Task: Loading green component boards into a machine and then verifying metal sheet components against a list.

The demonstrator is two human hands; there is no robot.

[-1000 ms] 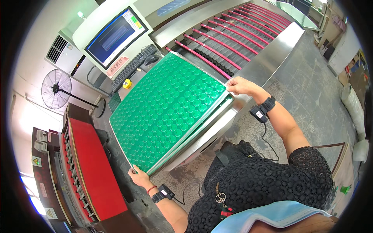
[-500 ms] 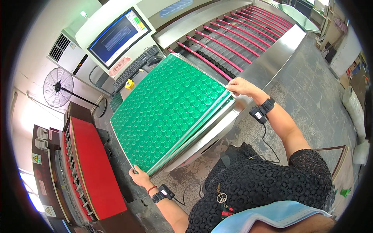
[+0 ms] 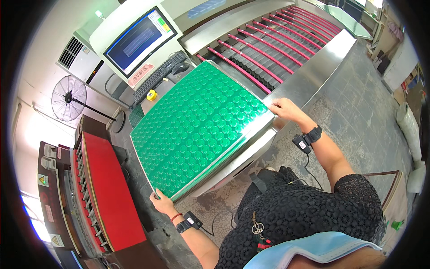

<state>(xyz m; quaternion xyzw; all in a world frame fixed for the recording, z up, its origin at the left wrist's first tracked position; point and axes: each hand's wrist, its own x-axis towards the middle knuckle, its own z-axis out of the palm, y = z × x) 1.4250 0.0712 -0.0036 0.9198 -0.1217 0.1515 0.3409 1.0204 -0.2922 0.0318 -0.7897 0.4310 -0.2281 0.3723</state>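
A large green circuit board panel (image 3: 192, 130), covered in rows of round patterns, lies on top of a stack of similar panels on a metal table. My left hand (image 3: 163, 204) pinches its near left corner, thumb on top. At the near right corner, my right hand (image 3: 287, 110) is closed on the panel's edge, fingertips partly hidden. Glare whitens the panel close to that hand. Along the near edge, the layers of the stack show just beneath the top panel.
Behind the stack stand a monitor (image 3: 139, 42), a keyboard (image 3: 159, 77), a mouse (image 3: 180, 68) and a yellow tape measure (image 3: 151, 95). A conveyor with pink rollers (image 3: 255, 58) extends to the far right. At left are a red-fronted machine (image 3: 105, 193) and a fan (image 3: 68, 97).
My right hand has moved slightly right and nearer with the panel's corner. The gap under the top panel's near edge has narrowed. My left hand keeps its corner.
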